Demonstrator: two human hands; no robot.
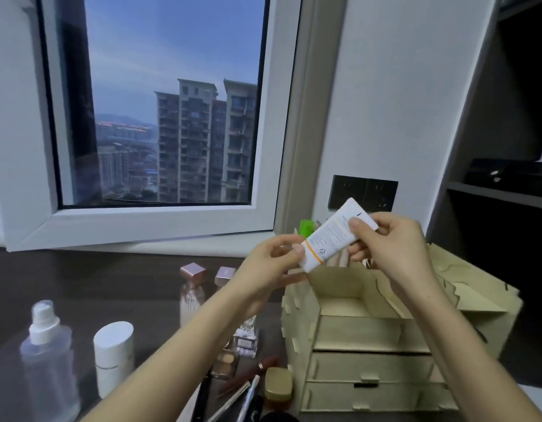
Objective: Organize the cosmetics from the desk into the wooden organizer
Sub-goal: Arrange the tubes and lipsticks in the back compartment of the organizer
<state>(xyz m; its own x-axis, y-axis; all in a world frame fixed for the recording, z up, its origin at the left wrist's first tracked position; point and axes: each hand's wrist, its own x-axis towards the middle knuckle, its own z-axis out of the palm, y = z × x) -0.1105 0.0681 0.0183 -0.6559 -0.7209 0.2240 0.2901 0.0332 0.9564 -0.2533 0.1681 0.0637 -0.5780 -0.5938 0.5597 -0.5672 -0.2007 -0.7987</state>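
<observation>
Two-handed: left hand (272, 264), right hand (396, 249) fingers pinch white tube (327, 237) over wooden organizer (370, 339) | dark desk (111, 284) | open window (172, 102), dusk

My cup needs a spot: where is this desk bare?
The dark desk is bare at the back left, between the windowsill, the spray bottle and the rose-capped bottles. Crowded: the front, between the white bottle and the wooden organizer, around the perfume bottle.

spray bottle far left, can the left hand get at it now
Probably not yet: the left hand holds the white tube; once freed, the desk toward the spray bottle looks open.
</observation>
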